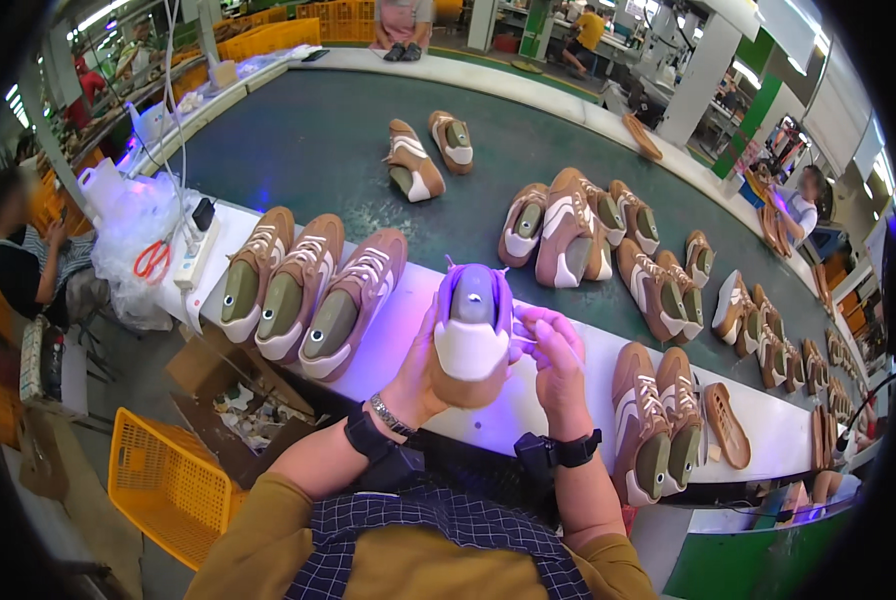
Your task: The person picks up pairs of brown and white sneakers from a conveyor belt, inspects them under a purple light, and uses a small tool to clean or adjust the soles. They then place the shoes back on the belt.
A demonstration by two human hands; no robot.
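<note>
Head view: left hand [420, 375] raised over the white table [588, 350], wrist bent, fingers clenched under a brown shoe [471, 335], heel toward the person. Right hand [556, 362] alongside, fingertips pinching its side. Three shoes [308, 290] lie left.

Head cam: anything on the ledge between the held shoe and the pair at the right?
Nothing: bare white ledge lies between the held shoe and the right pair; only the right hand hangs over it.
</note>
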